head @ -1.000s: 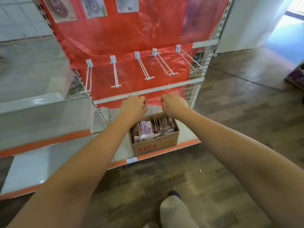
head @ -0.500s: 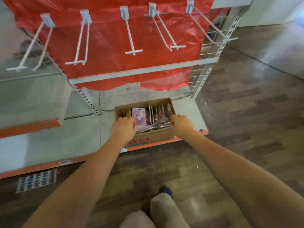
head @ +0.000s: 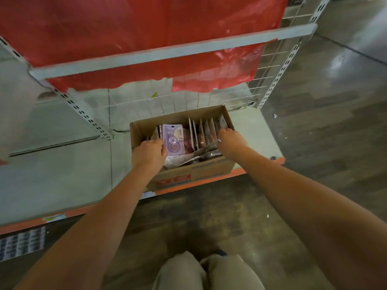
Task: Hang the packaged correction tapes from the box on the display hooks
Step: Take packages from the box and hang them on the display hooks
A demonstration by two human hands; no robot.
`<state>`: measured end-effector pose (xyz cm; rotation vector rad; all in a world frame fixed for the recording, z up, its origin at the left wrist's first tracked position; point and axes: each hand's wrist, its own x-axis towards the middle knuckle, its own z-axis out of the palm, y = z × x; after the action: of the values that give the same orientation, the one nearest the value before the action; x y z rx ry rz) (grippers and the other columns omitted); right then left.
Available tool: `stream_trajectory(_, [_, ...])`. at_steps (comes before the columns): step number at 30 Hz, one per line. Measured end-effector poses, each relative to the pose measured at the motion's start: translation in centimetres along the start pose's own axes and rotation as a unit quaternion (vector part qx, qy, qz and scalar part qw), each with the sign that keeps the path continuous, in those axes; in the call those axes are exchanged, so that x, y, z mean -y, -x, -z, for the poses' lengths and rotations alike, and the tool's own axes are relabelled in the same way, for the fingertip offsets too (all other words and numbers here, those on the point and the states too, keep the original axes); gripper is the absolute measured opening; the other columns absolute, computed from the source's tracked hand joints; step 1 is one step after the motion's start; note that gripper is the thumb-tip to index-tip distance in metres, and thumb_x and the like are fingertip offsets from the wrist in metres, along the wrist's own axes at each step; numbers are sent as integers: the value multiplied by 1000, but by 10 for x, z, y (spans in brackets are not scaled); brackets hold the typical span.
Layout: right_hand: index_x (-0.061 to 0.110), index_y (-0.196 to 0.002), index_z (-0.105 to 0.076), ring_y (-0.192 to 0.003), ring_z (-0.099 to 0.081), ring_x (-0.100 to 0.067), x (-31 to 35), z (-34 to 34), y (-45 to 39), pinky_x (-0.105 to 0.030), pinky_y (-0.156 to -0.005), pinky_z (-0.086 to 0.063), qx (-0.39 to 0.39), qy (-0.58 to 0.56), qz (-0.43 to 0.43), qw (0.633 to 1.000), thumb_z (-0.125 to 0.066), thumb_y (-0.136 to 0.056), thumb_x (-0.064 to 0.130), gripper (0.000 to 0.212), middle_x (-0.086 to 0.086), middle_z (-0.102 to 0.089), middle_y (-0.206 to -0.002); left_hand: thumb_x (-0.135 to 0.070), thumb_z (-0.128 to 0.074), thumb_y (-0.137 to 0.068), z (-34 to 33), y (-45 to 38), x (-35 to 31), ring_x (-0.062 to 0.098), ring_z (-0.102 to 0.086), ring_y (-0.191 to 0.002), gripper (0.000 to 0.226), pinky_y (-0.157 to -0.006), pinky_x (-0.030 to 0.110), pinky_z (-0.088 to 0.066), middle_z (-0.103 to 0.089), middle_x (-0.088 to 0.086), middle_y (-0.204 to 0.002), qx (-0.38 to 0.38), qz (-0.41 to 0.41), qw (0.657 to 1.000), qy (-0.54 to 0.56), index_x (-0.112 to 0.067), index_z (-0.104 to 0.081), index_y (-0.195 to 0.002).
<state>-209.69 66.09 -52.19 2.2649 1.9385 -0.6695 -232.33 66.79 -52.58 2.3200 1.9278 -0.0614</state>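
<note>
Cardboard box (head: 201, 170) at the front edge of the bottom shelf (head: 62, 164), open-topped, bare floor just before it. Packaged correction tapes (head: 173, 141) inside, mostly upright. Left hand (head: 149, 152) and right hand (head: 230, 143) both down among the packs, fingers hidden; grip impossible to tell. White crossbar (head: 167, 53) and red plastic sheet (head: 146, 28) overhead; hooks out of frame.

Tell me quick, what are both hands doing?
Left hand: in the box, fingers curled onto a purple packet.
Right hand: in the box among upright packets; grip cannot be told.
</note>
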Motion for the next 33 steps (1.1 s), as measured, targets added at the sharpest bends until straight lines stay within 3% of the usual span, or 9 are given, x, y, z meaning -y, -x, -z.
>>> stream_trajectory(4, [7, -140, -37, -112, -55, -33, 9, -36, -53, -43, -92, -46, -2, -15, 2, 1000, -40, -97, 16, 44, -16, -57, -123, -26, -42, -99, -49, -41, 13, 15, -53, -66, 25, -53, 25, -36, -66, 5, -83, -14, -8, 999, 37, -12, -62, -97])
stream_trajectory(8, [7, -119, -54, -101, -60, -27, 12, -68, -103, -37, -87, -49, -2, -6, 8, 1000, -46, -96, 14, 25, -14, -61, -115, -28, -42, -100, -97, -79, 23, 16, -56, -68, 26, -54, 25, -40, -62, 3, -82, 1, 6, 999, 49, -12, -61, -103])
stream_trajectory(14, [9, -112, -58, -96, -60, -25, 2, -106, -151, -40, -90, -48, -26, 8, -12, 1000, -47, -97, 20, 21, -11, -63, -108, -37, -44, -98, -148, -118, 28, 24, -59, -93, 33, -65, 29, -39, -60, 10, -111, -15, 58, 997, 51, -13, -53, -119])
stream_trajectory(19, [10, -113, -58, -97, -60, -25, -3, -118, -163, -35, -80, -45, -65, 51, -27, 996, -45, -99, 24, 24, -10, -62, -109, -50, -43, -95, -163, -133, 31, 26, -57, -95, 46, -66, 32, -41, -54, 11, -113, -24, 70, 996, 53, -11, -54, -117])
stream_trajectory(22, [10, -111, -60, -88, -58, -22, -2, -126, -168, -32, -72, -40, -95, 87, -38, 991, -46, -99, 25, 24, -10, -62, -107, -53, -40, -95, -166, -139, 31, 28, -55, -104, 51, -71, 34, -42, -51, 13, -119, -27, 73, 997, 30, -11, -51, -123])
stream_trajectory(28, [9, -108, -60, -90, -61, -24, -6, -131, -167, -34, -74, -45, -100, 65, -43, 992, -46, -98, 26, 25, -10, -63, -100, -67, -46, -85, -174, -141, 33, 28, -57, -102, 68, -77, 35, -49, -59, 13, -115, 6, 71, 995, 69, -9, -58, -118])
stream_trajectory(33, [9, -105, -61, -90, -61, -24, -7, -130, -161, -33, -69, -42, -105, 37, -48, 993, -44, -98, 21, 22, -10, -65, -102, -70, -49, -82, -165, -140, 15, 32, -44, -120, 86, -95, 40, -41, -45, 17, -134, 45, 105, 993, 14, -7, -38, -138])
